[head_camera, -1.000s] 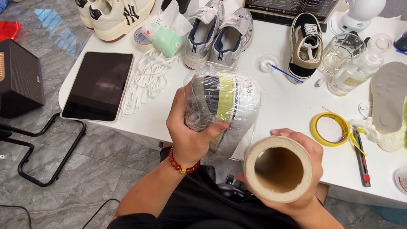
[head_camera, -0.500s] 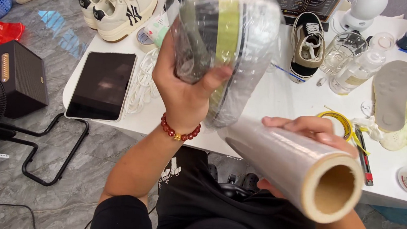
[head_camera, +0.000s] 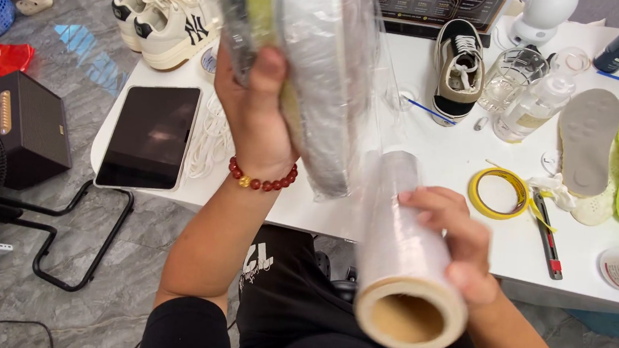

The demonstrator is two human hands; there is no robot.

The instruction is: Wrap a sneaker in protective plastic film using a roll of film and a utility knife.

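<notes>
1. Head view: a shoe (head_camera: 311,70) wrapped in clear plastic film is held up above the white table (head_camera: 445,163), at about 12 o'clock from the person's chest, its top cut off by the frame's upper edge.
2. A sheet of film runs from the shoe down at 5 o'clock to the roll of film (head_camera: 403,257), which hangs just off the table's near edge with its open cardboard end facing the camera.
3. The left hand (head_camera: 259,113) is closed around the shoe's side, thumb pressed on the film, with a red bead bracelet (head_camera: 263,179) at the wrist.
4. The right hand (head_camera: 457,239) is curled around the roll from its 3 o'clock side, fingers laid across the film.
5. Bare tabletop lies under the shoe and between the two hands.
6. At 9 o'clock of the shoe lie white laces (head_camera: 212,139) and a dark tablet (head_camera: 150,136) near the table's left edge.
7. At 3 o'clock of the roll sit a yellow tape ring (head_camera: 500,194) and a red-handled cutter (head_camera: 549,236).
8. Further at 2 o'clock are grey insoles (head_camera: 587,138).
</notes>
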